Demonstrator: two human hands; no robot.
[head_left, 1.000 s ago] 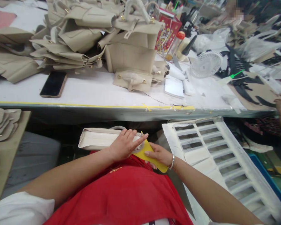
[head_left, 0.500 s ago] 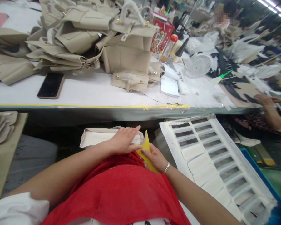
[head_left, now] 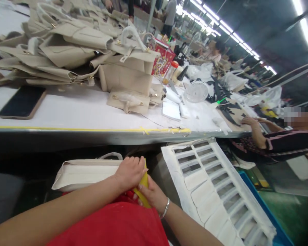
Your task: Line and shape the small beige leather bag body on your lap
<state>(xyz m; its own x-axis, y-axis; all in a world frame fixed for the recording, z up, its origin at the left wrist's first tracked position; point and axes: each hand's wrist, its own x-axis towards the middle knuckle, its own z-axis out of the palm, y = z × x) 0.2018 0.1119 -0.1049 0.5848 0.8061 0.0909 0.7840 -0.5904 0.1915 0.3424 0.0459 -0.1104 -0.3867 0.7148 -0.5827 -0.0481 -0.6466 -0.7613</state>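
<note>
A beige handbag [head_left: 88,173] lies on its side across my lap, its pale flat face up and its handle at the far side. My left hand [head_left: 130,172] is closed over the bag's right end, fingers curled against a yellow sheet [head_left: 145,186]. That sheet stands bent along the bag's end. My right hand [head_left: 155,194], with a bracelet at the wrist, grips the yellow sheet lower down, thumb on its near face. Part of the bag's right end is hidden beneath my left hand.
Ahead is a white worktable [head_left: 92,118] with a phone [head_left: 22,101], piled beige bags [head_left: 66,51] and a small fan [head_left: 196,91]. A white slotted rack [head_left: 207,184] holding pale panels stands at my right. A co-worker's hand [head_left: 249,121] rests at the table's far right.
My left hand's fingers, stretched out before, are now curled over the bag's end. More of the bag shows at left. The whole view has shifted, with more ceiling in sight.
</note>
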